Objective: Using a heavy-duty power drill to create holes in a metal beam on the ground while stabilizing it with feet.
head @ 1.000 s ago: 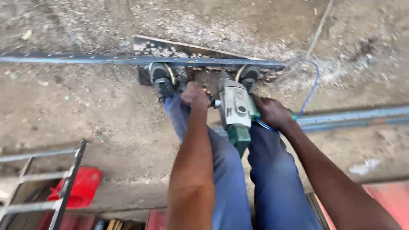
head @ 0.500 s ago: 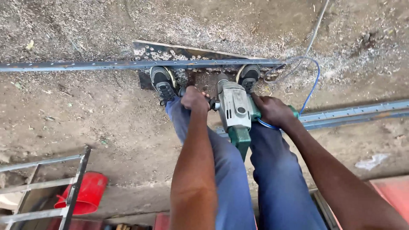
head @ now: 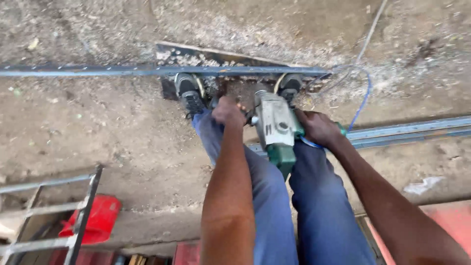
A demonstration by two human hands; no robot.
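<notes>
In the middle of the frame, both hands grip a green and grey drill. The left hand is closed on its side handle, the right hand on its back handle. The drill points down at the long metal bar lying sideways under both shoes.

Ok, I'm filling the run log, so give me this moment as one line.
left hand: grips side handle | right hand: grips drill | shoes: on metal bar | floor: shavings
</notes>
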